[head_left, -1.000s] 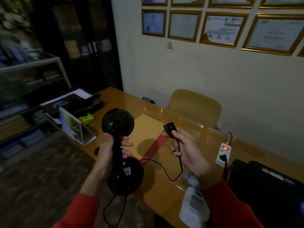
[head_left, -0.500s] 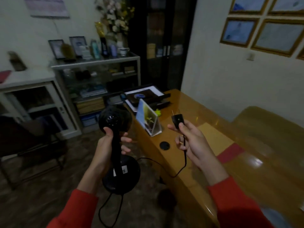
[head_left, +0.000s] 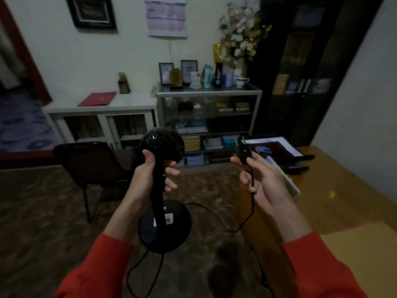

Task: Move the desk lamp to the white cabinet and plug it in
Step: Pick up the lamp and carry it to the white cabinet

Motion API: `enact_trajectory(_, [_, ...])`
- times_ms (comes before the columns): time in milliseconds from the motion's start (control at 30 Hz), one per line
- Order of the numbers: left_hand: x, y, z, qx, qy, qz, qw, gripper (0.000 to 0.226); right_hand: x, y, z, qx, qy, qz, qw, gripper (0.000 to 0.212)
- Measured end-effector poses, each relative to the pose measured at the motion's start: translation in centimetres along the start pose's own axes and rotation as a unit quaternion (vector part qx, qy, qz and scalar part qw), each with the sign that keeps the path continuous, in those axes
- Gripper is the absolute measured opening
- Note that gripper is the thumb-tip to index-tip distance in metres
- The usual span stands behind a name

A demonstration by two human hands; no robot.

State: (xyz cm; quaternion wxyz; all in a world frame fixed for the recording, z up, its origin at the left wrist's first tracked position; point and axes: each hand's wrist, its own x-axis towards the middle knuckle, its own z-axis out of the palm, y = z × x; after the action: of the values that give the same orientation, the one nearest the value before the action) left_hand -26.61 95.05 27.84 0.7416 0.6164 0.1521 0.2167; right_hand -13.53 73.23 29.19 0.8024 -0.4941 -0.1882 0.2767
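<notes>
I hold a black desk lamp (head_left: 164, 225) in the air over the floor. My left hand (head_left: 150, 175) is wrapped around its neck, just under the round head. Its plug (head_left: 242, 150) sits pinched in my right hand (head_left: 261, 179), prongs pointing up, and the cord (head_left: 214, 214) hangs in a loop between base and plug. The low white cabinet (head_left: 103, 109) stands against the far wall, ahead and to the left, with a red folder (head_left: 97, 99) lying on its top.
A dark chair (head_left: 94, 162) stands on the floor between me and the white cabinet. A glass shelf unit (head_left: 208, 117) with frames, bottles and flowers is beside the cabinet. The wooden desk (head_left: 335, 196) runs along my right. A tall dark cupboard (head_left: 305, 72) fills the far right corner.
The view has swung left, away from the desk, until the white cabinet and chair lie ahead. Both hands keep the same hold on the lamp and the plug.
</notes>
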Motion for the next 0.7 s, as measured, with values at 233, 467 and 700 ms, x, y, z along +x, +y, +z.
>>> enact_trajectory(233, [11.8, 3.3, -6.9, -0.026, 0.049, 0.025, 0.998, 0.072, 15.3, 0.6, 5.7, -0.025, -0.065, -0.038, 0.997, 0.03])
enact_trajectory(467, [23.7, 5.8, -13.6, -0.017, 0.075, 0.062, 0.995, 0.073, 30.6, 1.2, 11.1, -0.062, -0.096, -0.05, 0.992, 0.021])
enact_trajectory(700, [34.7, 7.3, -19.5, 0.007, 0.089, 0.065, 0.994, 0.074, 43.9, 3.8, 16.7, -0.071, -0.125, -0.034, 0.989, 0.022])
